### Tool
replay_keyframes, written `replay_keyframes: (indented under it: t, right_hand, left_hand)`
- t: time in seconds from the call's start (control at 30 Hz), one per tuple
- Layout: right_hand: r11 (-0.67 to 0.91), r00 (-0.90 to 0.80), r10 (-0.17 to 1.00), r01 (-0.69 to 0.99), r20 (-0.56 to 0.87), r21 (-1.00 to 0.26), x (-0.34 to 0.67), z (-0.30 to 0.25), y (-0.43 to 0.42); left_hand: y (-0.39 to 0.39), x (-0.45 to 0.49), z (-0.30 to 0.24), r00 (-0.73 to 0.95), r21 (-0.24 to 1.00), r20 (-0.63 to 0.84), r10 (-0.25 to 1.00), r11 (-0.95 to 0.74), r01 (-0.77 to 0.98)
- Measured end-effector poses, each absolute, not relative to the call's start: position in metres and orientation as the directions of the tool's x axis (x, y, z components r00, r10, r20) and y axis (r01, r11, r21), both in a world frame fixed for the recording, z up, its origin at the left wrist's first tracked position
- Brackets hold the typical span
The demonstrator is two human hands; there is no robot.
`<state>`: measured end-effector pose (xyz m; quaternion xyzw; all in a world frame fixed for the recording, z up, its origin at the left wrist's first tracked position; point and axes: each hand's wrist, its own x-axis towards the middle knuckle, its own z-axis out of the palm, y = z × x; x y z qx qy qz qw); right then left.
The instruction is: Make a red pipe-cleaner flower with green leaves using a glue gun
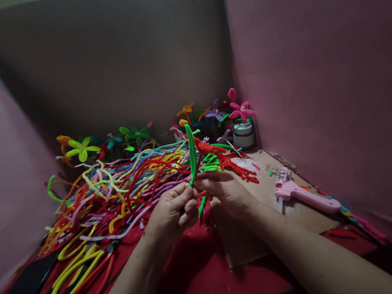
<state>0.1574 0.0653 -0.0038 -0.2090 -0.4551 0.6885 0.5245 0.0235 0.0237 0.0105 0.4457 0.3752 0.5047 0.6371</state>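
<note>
In front of me my left hand [177, 205] pinches a green pipe-cleaner stem between thumb and fingers. A long green pipe-cleaner leaf [191, 151] rises upright from that grip. Close against its base, my right hand [224, 189] is closed with its fingertips on the stem; exactly what they pinch is hidden. Red pipe-cleaner petals [205, 146] show just behind the leaf, and I cannot tell whether they join the held piece. Below the hands hangs or lies a short green piece [202, 207].
A heap of colourful pipe cleaners [112, 188] spreads left. Yellow-handled scissors or pliers [69, 270] and a dark flat object [33, 275] lie front left. A pink glue gun [308, 196] rests on a board [262, 186] at right. Pink pipe-cleaner flower [241, 110] and white-lidded jar [244, 134] stand behind.
</note>
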Motion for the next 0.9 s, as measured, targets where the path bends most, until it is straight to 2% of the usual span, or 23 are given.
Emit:
replay_keyframes:
  t: [0.07,0.23,0.37,0.43,0.53,0.63,0.7,0.8,0.9]
  right_hand:
    - [-0.033,-0.379,0.901,-0.546,0.212,-0.837,0.159,-0.006,0.067]
    - [0.086,-0.487,0.789,-0.516,0.374,-0.852,0.163,-0.002,0.065]
    - [0.084,-0.471,0.815,-0.481,0.338,-0.873,0.162,0.002,0.063]
    - [0.080,-0.403,0.865,-0.478,0.299,-0.875,0.161,0.001,0.063]
    - [0.100,-0.295,0.915,-0.496,0.276,-0.863,0.160,-0.002,0.063]
    - [0.186,-0.286,0.902,-0.422,0.324,-0.888,0.158,-0.003,0.064]
    - [0.257,-0.309,0.879,-0.334,0.363,-0.907,0.157,-0.003,0.064]
    - [0.300,-0.340,0.853,-0.300,0.396,-0.905,0.157,-0.005,0.065]
    - [0.230,-0.384,0.842,-0.383,0.380,-0.895,0.157,-0.008,0.067]
  left_hand:
    - [0.024,0.021,0.010,0.269,0.929,-0.043,0.962,0.138,-0.343]
    - [0.025,0.017,0.003,0.393,0.874,-0.014,0.919,0.202,-0.441]
    - [0.024,0.019,0.005,0.403,0.891,-0.015,0.915,0.195,-0.410]
    - [0.024,0.022,0.007,0.332,0.945,-0.001,0.943,0.109,-0.307]
    - [0.023,0.027,0.006,0.113,0.993,0.118,0.987,-0.118,-0.009]
    - [0.023,0.029,0.000,-0.062,0.906,0.343,0.937,-0.313,0.284]
    - [0.023,0.029,-0.003,-0.088,0.851,0.429,0.899,-0.369,0.375]
    - [0.023,0.029,-0.001,-0.077,0.890,0.373,0.925,-0.333,0.310]
    - [0.024,0.029,0.005,-0.051,0.962,0.234,0.971,-0.223,0.159]
